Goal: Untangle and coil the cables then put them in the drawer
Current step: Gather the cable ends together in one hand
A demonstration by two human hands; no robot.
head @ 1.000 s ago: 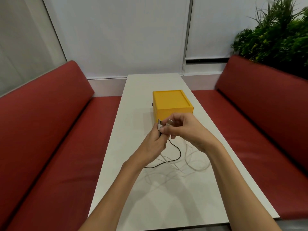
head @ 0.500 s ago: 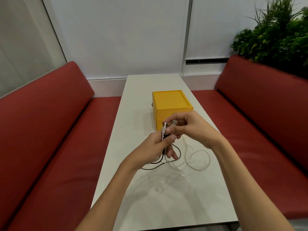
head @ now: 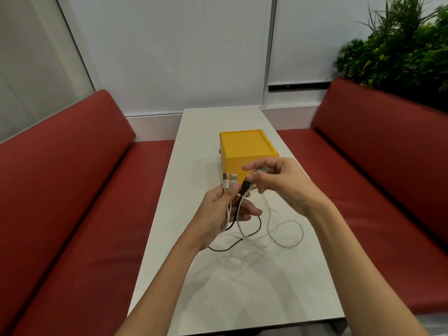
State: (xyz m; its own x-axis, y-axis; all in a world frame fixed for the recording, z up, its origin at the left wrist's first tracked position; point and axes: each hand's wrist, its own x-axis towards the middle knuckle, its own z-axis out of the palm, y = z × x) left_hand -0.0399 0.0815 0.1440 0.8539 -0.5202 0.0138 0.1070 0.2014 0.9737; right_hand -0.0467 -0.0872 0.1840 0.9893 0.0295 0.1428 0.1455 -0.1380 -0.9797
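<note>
The left hand (head: 219, 209) was closed around the cables (head: 266, 229) just below their plugs, and 2 white plugs (head: 229, 178) stood upright above its thumb. I judge it held them together like this so the ends stayed sorted while the rest was freed. A black plug (head: 246, 184) lay between both hands; I cannot tell which hand really gripped it. The right hand (head: 283, 183) was half open, with the thumb and first fingers pinched on 1 more plug (head: 265, 169), lifted a little above and to the right of the left hand, probably to draw this cable out of the bunch. Below both hands the white loops and 1 black cable hung down and lay crossed on the table (head: 242, 299), so the untangling was not finished. The yellow drawer box (head: 244, 146) stood just behind the right hand, closed, near enough for putting the coils in later
</note>
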